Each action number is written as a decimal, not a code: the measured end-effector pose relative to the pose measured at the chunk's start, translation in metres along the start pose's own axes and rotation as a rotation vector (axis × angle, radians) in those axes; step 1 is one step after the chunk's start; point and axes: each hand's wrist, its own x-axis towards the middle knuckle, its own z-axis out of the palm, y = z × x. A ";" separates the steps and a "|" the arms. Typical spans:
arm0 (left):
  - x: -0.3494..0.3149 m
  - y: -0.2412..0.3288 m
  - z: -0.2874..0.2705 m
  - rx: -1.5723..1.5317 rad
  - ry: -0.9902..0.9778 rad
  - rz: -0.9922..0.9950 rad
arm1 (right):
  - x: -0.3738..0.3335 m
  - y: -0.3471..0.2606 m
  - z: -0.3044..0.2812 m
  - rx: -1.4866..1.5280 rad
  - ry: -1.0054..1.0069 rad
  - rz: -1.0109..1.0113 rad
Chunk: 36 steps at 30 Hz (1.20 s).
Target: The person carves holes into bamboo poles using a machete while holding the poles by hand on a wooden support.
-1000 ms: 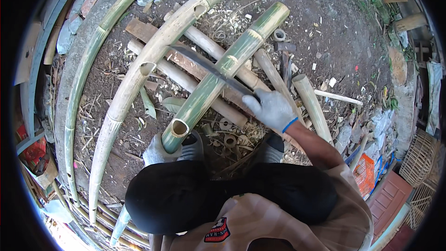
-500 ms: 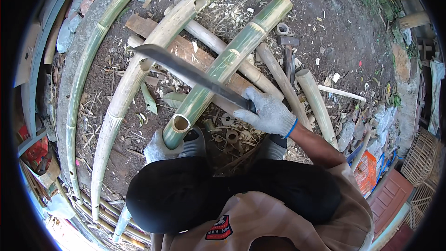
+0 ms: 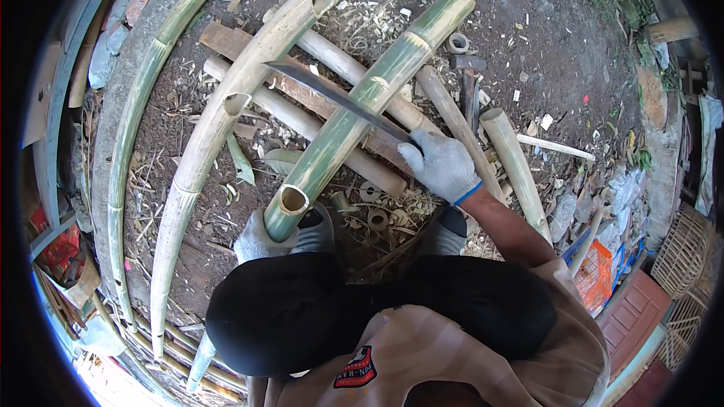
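My gloved left hand (image 3: 259, 242) is wrapped round the near end of a green bamboo pole (image 3: 320, 157), just below a hole cut through its side. This pole slants away to the far right and rests across other pieces on the ground. In my right hand (image 3: 443, 166), also gloved, is the handle of a machete (image 3: 332, 93). Its long dark blade lies across the green pole's middle, tip toward the far left; I cannot tell whether it touches. Pale scraped patches show on the pole's green skin. Part of my left hand is hidden behind the pole and my knee.
Two long bamboo poles with cut holes, one pale (image 3: 197, 152) and one green (image 3: 139, 111), curve along the left. A plank (image 3: 226, 39) and bamboo lengths lie under the held pole. A hammer (image 3: 469, 83) and a bamboo stub (image 3: 515, 162) lie right. Chips litter the soil.
The machete has shifted right and slightly away, its tip now nearer the green pole. My right hand has moved with it. My left hand keeps its hold.
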 end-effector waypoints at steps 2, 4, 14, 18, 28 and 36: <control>0.003 -0.002 0.003 -0.015 -0.006 0.039 | -0.008 -0.003 0.005 -0.013 0.104 -0.074; 0.003 0.002 0.000 0.006 0.016 0.043 | -0.018 -0.021 -0.009 0.091 0.132 -0.227; 0.005 -0.002 0.001 0.036 -0.037 0.004 | -0.015 -0.018 -0.007 0.073 0.062 -0.176; 0.000 0.004 -0.010 0.011 -0.076 -0.037 | -0.015 -0.011 -0.019 0.091 0.175 -0.444; 0.003 0.006 -0.009 0.055 -0.030 -0.029 | -0.007 -0.008 -0.013 0.190 0.165 -0.397; 0.001 0.005 -0.009 0.003 -0.032 -0.031 | -0.017 -0.020 -0.028 0.168 -0.008 -0.335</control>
